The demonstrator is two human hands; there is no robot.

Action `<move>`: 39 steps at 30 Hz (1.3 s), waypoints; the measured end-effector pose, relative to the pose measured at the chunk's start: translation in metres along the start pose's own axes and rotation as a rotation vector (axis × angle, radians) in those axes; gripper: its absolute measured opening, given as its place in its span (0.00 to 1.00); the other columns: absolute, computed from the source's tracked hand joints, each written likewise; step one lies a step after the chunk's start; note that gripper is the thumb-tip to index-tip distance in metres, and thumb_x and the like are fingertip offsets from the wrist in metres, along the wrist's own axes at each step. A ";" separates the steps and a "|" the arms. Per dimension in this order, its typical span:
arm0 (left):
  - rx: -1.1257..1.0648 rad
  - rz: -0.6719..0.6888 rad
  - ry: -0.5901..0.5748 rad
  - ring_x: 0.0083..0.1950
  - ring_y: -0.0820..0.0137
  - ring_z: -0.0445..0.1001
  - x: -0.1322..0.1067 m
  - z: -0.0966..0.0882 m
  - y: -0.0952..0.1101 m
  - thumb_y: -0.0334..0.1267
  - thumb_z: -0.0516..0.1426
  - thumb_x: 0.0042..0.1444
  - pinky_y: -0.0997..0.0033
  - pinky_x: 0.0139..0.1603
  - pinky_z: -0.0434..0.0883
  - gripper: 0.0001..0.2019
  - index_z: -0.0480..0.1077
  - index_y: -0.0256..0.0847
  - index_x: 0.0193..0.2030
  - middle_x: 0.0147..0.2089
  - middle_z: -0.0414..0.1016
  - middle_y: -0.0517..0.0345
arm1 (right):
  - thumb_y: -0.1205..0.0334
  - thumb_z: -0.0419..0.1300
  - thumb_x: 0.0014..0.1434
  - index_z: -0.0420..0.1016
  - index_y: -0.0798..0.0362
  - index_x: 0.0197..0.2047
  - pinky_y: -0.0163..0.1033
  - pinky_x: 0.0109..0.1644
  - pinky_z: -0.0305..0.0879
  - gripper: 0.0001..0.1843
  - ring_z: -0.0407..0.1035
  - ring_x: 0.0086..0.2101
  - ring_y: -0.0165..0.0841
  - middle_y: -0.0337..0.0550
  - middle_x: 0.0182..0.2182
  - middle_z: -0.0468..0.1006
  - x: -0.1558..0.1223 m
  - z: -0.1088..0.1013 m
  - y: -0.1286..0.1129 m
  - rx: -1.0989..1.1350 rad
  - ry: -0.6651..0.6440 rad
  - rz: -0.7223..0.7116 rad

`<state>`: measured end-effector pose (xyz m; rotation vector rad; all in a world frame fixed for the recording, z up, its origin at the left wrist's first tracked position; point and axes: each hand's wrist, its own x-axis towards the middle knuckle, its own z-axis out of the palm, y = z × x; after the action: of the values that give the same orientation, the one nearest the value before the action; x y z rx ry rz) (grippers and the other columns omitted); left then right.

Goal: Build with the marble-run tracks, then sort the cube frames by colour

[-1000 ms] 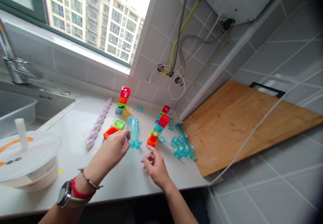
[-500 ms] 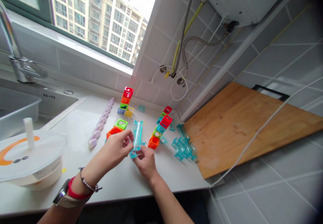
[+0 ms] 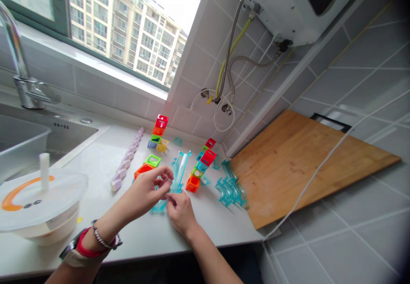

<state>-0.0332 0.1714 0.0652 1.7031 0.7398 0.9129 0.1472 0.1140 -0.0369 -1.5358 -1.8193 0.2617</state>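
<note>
Right hand: we have our right hand (image 3: 182, 211) lowest over the white counter (image 3: 218, 218), its forearm coming in from the near right, back of the hand up, fingers curled nearly closed.
Near piece: we see part of a clear teal plastic piece (image 3: 158, 207) beneath the left fingers, just left of the right hand; the rest is hidden.
Left hand: we hold our left hand (image 3: 147, 190) slightly farther in and to the left, forearm slanting from the near left, wrist bent, thumb and forefinger almost meeting.
Grip: we cannot tell which fingertips have hold of which teal piece, for the contact is covered.
Channel: we find the long, straight, clear teal plastic channel (image 3: 182, 164) just beyond both hands, its near end at the fingers; its long axis runs far, leaning a little right.
Nearer hand: we judge the right closer to that near end, with the left beside it.
Right of channel: we see a leaning stack of orange, lime, teal and red open plastic cubes (image 3: 201, 165), near but apart.
Far left: we see an upright stack of red, orange, green and blue open frames (image 3: 159, 130) beyond the channel.
</note>
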 end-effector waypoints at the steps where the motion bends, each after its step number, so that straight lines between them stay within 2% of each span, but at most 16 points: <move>1: -0.007 -0.015 -0.008 0.33 0.67 0.78 0.001 0.000 -0.002 0.44 0.58 0.60 0.71 0.31 0.78 0.08 0.70 0.42 0.39 0.35 0.72 0.59 | 0.74 0.59 0.60 0.85 0.51 0.51 0.46 0.50 0.74 0.20 0.76 0.42 0.41 0.47 0.41 0.86 -0.003 -0.003 -0.003 -0.008 -0.007 -0.017; 3: -0.022 -0.050 0.003 0.33 0.67 0.78 0.003 0.000 -0.006 0.46 0.59 0.60 0.69 0.32 0.79 0.10 0.70 0.42 0.39 0.35 0.71 0.60 | 0.73 0.59 0.61 0.83 0.50 0.55 0.47 0.56 0.72 0.21 0.76 0.46 0.42 0.47 0.46 0.86 -0.012 -0.017 -0.009 -0.014 -0.008 -0.054; 5: -0.031 -0.079 0.013 0.33 0.67 0.79 0.006 -0.001 -0.010 0.48 0.59 0.59 0.67 0.33 0.81 0.11 0.70 0.42 0.40 0.36 0.70 0.60 | 0.68 0.60 0.64 0.83 0.49 0.53 0.47 0.59 0.71 0.17 0.76 0.47 0.42 0.46 0.45 0.86 -0.019 -0.042 -0.009 -0.023 0.007 -0.057; 7: -0.043 -0.096 0.004 0.33 0.67 0.79 0.007 0.000 -0.014 0.50 0.60 0.59 0.65 0.34 0.82 0.13 0.70 0.42 0.40 0.37 0.70 0.60 | 0.62 0.60 0.67 0.84 0.48 0.48 0.43 0.52 0.73 0.12 0.77 0.42 0.40 0.44 0.41 0.87 -0.016 -0.079 0.000 -0.051 0.010 -0.006; 9: -0.062 -0.117 -0.010 0.32 0.67 0.78 0.009 0.002 -0.015 0.53 0.60 0.59 0.64 0.35 0.82 0.15 0.70 0.42 0.41 0.36 0.70 0.60 | 0.56 0.58 0.68 0.84 0.49 0.42 0.40 0.45 0.74 0.13 0.78 0.35 0.37 0.43 0.37 0.87 0.001 -0.122 0.020 -0.104 0.040 0.112; 10: -0.076 -0.132 -0.015 0.32 0.68 0.78 0.009 0.004 -0.015 0.54 0.61 0.59 0.63 0.35 0.83 0.17 0.70 0.42 0.41 0.36 0.69 0.61 | 0.53 0.57 0.69 0.84 0.50 0.41 0.39 0.44 0.74 0.16 0.78 0.34 0.37 0.43 0.34 0.86 0.013 -0.143 0.032 -0.147 0.095 0.211; 11: -0.091 -0.148 -0.020 0.31 0.68 0.77 0.010 0.006 -0.015 0.56 0.61 0.59 0.61 0.36 0.83 0.18 0.70 0.42 0.41 0.36 0.69 0.61 | 0.50 0.55 0.70 0.83 0.52 0.42 0.38 0.42 0.74 0.18 0.79 0.34 0.37 0.44 0.34 0.86 0.028 -0.162 0.046 -0.195 0.155 0.327; 13: -0.135 -0.173 -0.025 0.32 0.68 0.77 0.011 0.009 -0.015 0.59 0.61 0.58 0.59 0.37 0.84 0.21 0.70 0.42 0.41 0.35 0.69 0.61 | 0.52 0.48 0.73 0.82 0.55 0.47 0.37 0.40 0.75 0.23 0.80 0.34 0.37 0.48 0.37 0.87 0.060 -0.190 0.075 -0.248 0.167 0.415; 14: -0.171 -0.182 -0.026 0.32 0.67 0.78 0.012 0.011 -0.015 0.60 0.63 0.57 0.58 0.38 0.85 0.22 0.70 0.42 0.41 0.35 0.69 0.62 | 0.53 0.47 0.73 0.82 0.56 0.48 0.37 0.39 0.75 0.23 0.80 0.33 0.36 0.48 0.38 0.87 0.075 -0.198 0.089 -0.272 0.144 0.448; 16: -0.265 -0.193 -0.024 0.34 0.67 0.78 0.014 0.014 -0.017 0.60 0.66 0.54 0.57 0.41 0.85 0.23 0.70 0.42 0.42 0.36 0.70 0.62 | 0.55 0.54 0.72 0.83 0.55 0.43 0.38 0.43 0.75 0.17 0.80 0.35 0.37 0.47 0.38 0.87 0.103 -0.203 0.113 -0.328 0.063 0.509; 18: -0.361 -0.202 -0.018 0.35 0.67 0.79 0.017 0.017 -0.020 0.58 0.69 0.51 0.55 0.43 0.86 0.24 0.70 0.43 0.42 0.37 0.71 0.62 | 0.56 0.62 0.69 0.82 0.55 0.43 0.42 0.50 0.76 0.11 0.80 0.43 0.39 0.48 0.42 0.85 0.126 -0.195 0.131 -0.400 -0.031 0.565; 22: -0.467 -0.226 -0.012 0.35 0.67 0.79 0.022 0.021 -0.030 0.56 0.70 0.52 0.54 0.43 0.85 0.24 0.70 0.43 0.43 0.38 0.73 0.61 | 0.54 0.64 0.70 0.75 0.54 0.58 0.53 0.55 0.76 0.18 0.76 0.51 0.41 0.49 0.56 0.78 0.159 -0.171 0.155 -0.529 -0.177 0.688; 25: -0.496 -0.248 -0.023 0.37 0.66 0.80 0.023 0.023 -0.034 0.56 0.69 0.54 0.54 0.44 0.85 0.22 0.71 0.43 0.44 0.39 0.74 0.61 | 0.54 0.64 0.71 0.74 0.54 0.60 0.54 0.56 0.76 0.19 0.76 0.52 0.42 0.50 0.58 0.77 0.173 -0.161 0.166 -0.586 -0.225 0.759; 32: -0.520 -0.219 -0.048 0.38 0.67 0.79 0.023 0.028 -0.029 0.53 0.68 0.57 0.57 0.43 0.85 0.19 0.71 0.41 0.42 0.38 0.74 0.60 | 0.54 0.64 0.71 0.75 0.54 0.58 0.53 0.56 0.76 0.18 0.76 0.52 0.42 0.50 0.57 0.77 0.171 -0.155 0.171 -0.614 -0.199 0.823; 37: -0.526 -0.205 -0.037 0.37 0.68 0.77 0.022 0.034 -0.030 0.48 0.70 0.55 0.66 0.33 0.83 0.18 0.71 0.41 0.43 0.38 0.72 0.61 | 0.55 0.63 0.71 0.74 0.55 0.61 0.52 0.55 0.76 0.19 0.76 0.52 0.41 0.51 0.58 0.76 0.160 -0.158 0.167 -0.561 -0.139 0.864; 39: -0.526 -0.220 -0.055 0.38 0.68 0.77 0.022 0.036 -0.032 0.47 0.70 0.54 0.65 0.35 0.84 0.18 0.71 0.41 0.43 0.38 0.73 0.61 | 0.55 0.64 0.70 0.74 0.53 0.61 0.53 0.55 0.77 0.20 0.76 0.52 0.42 0.51 0.58 0.76 0.158 -0.158 0.165 -0.523 -0.121 0.883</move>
<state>0.0073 0.1807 0.0327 1.1548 0.5726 0.8142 0.3717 0.2566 0.0425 -2.6949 -1.2220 0.2981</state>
